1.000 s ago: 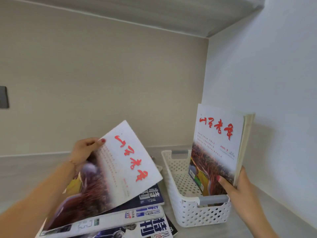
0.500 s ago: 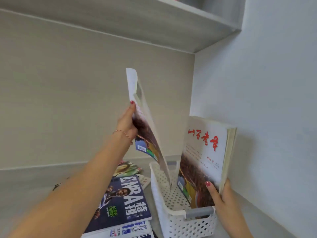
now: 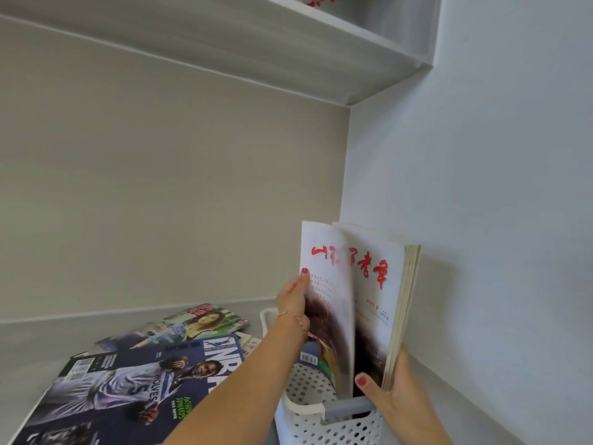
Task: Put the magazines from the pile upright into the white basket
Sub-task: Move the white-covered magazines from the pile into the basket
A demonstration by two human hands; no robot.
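Grey counter point(image 3: 38, 342) in a wall corner; the pile of magazines point(image 3: 134, 387) is lying flat at left. My left hand point(image 3: 293, 303) is pinching a white magazine point(image 3: 324, 284) upright in the white basket point(image 3: 321, 425), touching the standing magazines point(image 3: 378, 300) my right hand point(image 3: 394, 393) is gripping.

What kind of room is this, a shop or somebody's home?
Most likely a home, in a built-in corner nook. A grey counter runs into the corner under a shelf, with loose magazines piled on it and a small white basket for tidying them.
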